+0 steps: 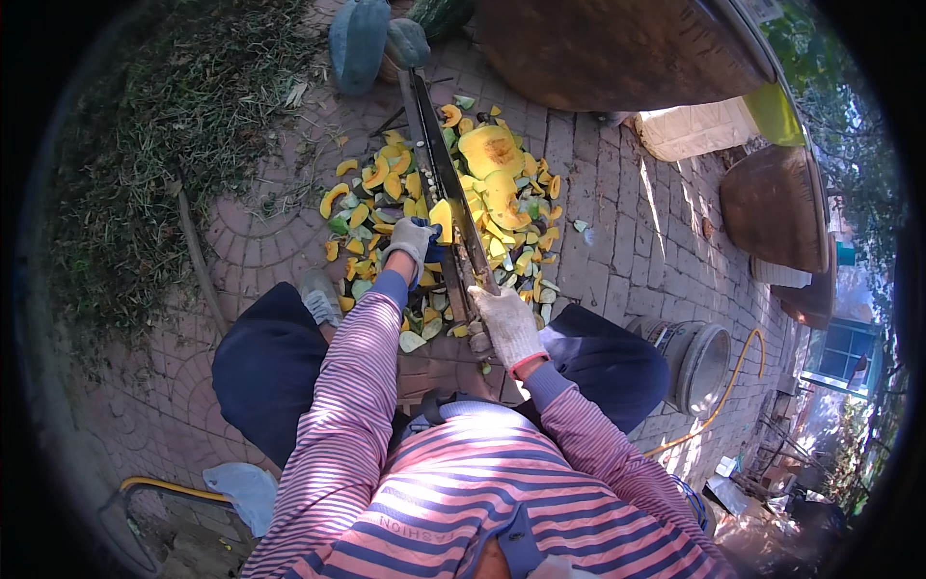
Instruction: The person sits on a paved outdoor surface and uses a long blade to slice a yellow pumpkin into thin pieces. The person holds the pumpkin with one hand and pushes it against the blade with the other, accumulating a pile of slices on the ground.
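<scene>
My gloved left hand (411, 244) holds a yellow pumpkin piece (441, 220) at the side of a long lever chopper. The chopper's dark blade arm (450, 174) slants over its narrow bed (415, 119) and stands slightly apart from it. My right hand (508, 327), in a pale knitted glove, grips the near end of the blade arm; its fingers are partly hidden. Chopped pumpkin pieces (391, 187) with orange flesh and green rind lie heaped on both sides. Broad pumpkin slabs (492, 150) rest on the heap to the right. Pale seeds and scraps stick along the bed.
Whole blue-green pumpkins (357, 47) sit beyond the chopper's far end. Cut dry grass (159, 130) covers the left paving, with a stick (197, 253) beside it. Large brown vats (622, 51) stand far right. A bucket (705, 369) lies by my right knee, near a yellow hose (723, 405).
</scene>
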Tool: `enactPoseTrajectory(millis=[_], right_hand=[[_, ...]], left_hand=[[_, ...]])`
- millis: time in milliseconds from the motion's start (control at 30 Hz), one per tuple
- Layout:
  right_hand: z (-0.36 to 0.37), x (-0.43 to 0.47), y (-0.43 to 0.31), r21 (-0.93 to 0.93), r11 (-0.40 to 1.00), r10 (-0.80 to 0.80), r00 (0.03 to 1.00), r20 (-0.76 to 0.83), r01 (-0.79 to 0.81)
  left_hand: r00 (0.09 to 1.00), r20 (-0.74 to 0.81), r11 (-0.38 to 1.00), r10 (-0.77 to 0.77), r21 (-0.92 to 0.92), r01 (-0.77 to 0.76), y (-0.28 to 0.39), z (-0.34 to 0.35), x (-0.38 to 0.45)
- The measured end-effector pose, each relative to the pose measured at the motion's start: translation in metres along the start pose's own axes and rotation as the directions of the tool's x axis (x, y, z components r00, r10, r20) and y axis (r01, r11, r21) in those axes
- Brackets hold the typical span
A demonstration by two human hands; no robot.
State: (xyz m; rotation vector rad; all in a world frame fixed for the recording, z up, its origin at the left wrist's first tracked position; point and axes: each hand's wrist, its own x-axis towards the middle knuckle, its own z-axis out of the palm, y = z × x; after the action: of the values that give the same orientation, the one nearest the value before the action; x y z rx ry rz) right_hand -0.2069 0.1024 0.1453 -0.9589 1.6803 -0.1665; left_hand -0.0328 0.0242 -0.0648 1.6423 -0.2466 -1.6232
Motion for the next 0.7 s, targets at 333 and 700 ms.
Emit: enactPoseTrajectory(millis=[333, 700], right_hand=[[0.023, 0.096, 0.127, -0.629, 0.567, -0.552, 0.812, 0.188, 0.531], [-0.003, 0.037, 0.041, -0.246, 0.965, -0.063, 0.99, 0.126, 0.093]], left_hand=[[0.977, 0.028, 0.857, 0.21, 0.475, -0.198, 0.043, 0.008, -0.044], [0.937, -0.036, 0.909, 0.348, 0.258, -0.327, 0.012, 0.005, -0.02]])
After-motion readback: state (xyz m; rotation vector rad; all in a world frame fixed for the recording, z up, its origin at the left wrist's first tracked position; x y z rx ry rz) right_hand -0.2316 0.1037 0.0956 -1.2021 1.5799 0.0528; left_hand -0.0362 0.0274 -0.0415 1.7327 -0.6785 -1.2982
